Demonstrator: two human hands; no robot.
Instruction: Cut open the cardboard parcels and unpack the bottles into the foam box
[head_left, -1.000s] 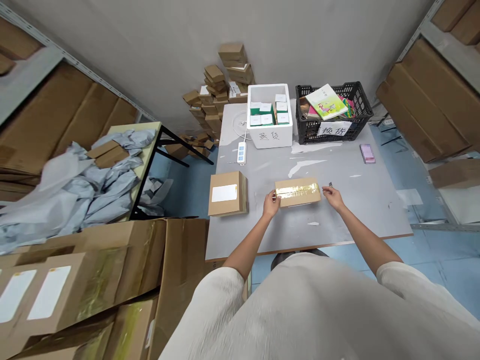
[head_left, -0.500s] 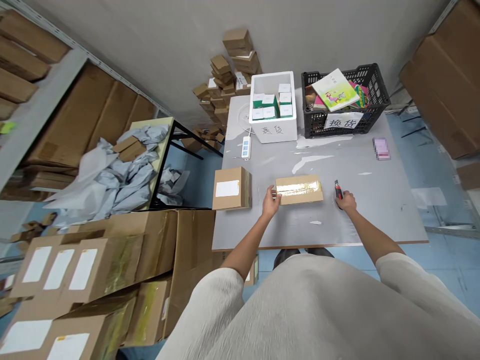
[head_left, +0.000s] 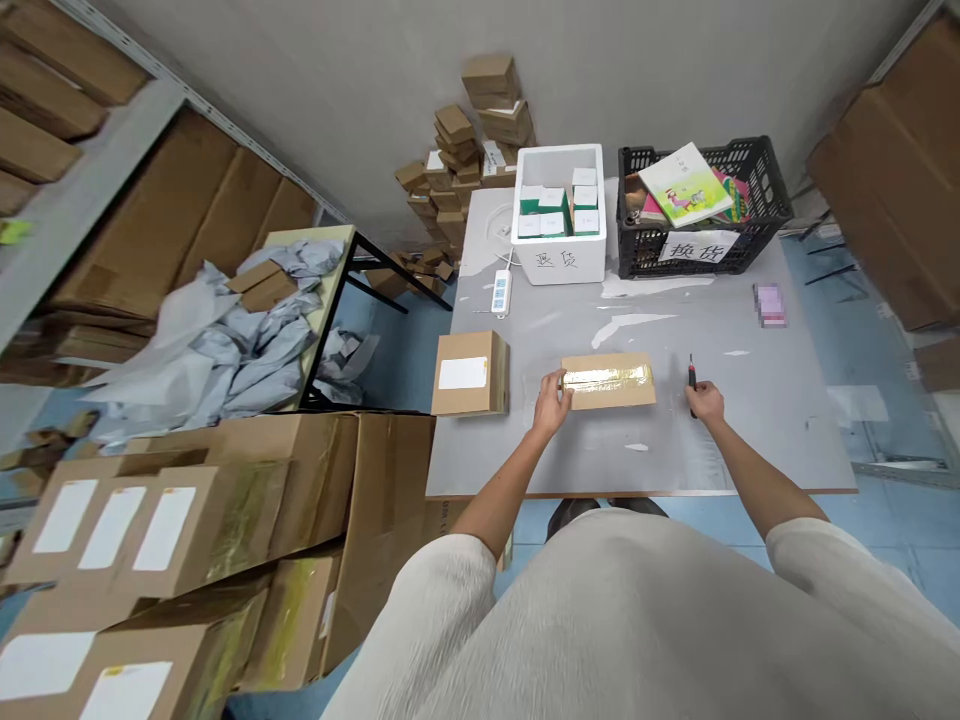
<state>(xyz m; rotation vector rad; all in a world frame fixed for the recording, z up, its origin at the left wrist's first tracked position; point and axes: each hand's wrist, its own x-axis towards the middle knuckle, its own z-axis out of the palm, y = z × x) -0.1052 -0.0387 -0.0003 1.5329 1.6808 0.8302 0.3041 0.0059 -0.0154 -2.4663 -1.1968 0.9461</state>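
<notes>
A small cardboard box [head_left: 622,395] with shiny tape along its top lies on the grey table [head_left: 525,460] in front of me. At its left end is my left hand [head_left: 552,403], fingers closed on the box's edge. To the right of the box, my right hand [head_left: 706,401] grips a red and black utility knife [head_left: 691,374], its thin tip pointing away from me. Knife and box are apart. Left of my left hand stands a taller cardboard box [head_left: 461,400] with a white label.
At the back of the table are a white foam box [head_left: 559,264] holding green-and-white cartons and a black crate [head_left: 630,240] with books. A power strip [head_left: 501,293] lies before the foam box. Stacked cartons [head_left: 255,510] crowd the left; grey bags [head_left: 255,360] cover a side table.
The knife has turned in my right hand, from showing its broad side to a narrow upright profile with the tip extended. My left hand stays on the box. The view has shifted slightly.
</notes>
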